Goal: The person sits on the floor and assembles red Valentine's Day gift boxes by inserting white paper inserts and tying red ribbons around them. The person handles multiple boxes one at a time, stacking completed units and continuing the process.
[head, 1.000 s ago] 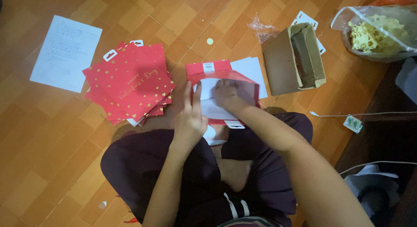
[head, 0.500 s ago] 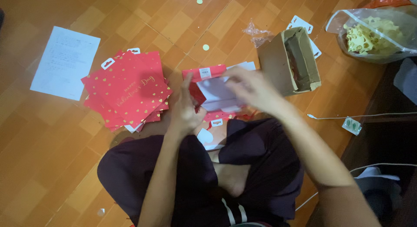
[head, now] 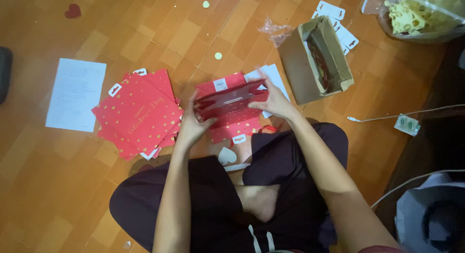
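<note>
Both hands, left (head: 191,124) and right (head: 275,100), closed on red paper bag (head: 231,99) ends; best spread evenly between fingers, avoiding creases.

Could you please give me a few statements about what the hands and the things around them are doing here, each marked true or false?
1. Both hands, the left hand and the right hand, hold the red paper gift bag with gold hearts. True.
2. The fanned stack of flat red paper bags lies to the person's right. False: it lies to the left of the hands.
3. The open brown cardboard box sits on the wooden parquet floor. True.
4. The white printed paper sheet rests inside the cardboard box. False: it lies on the floor, beside the stack.
</note>
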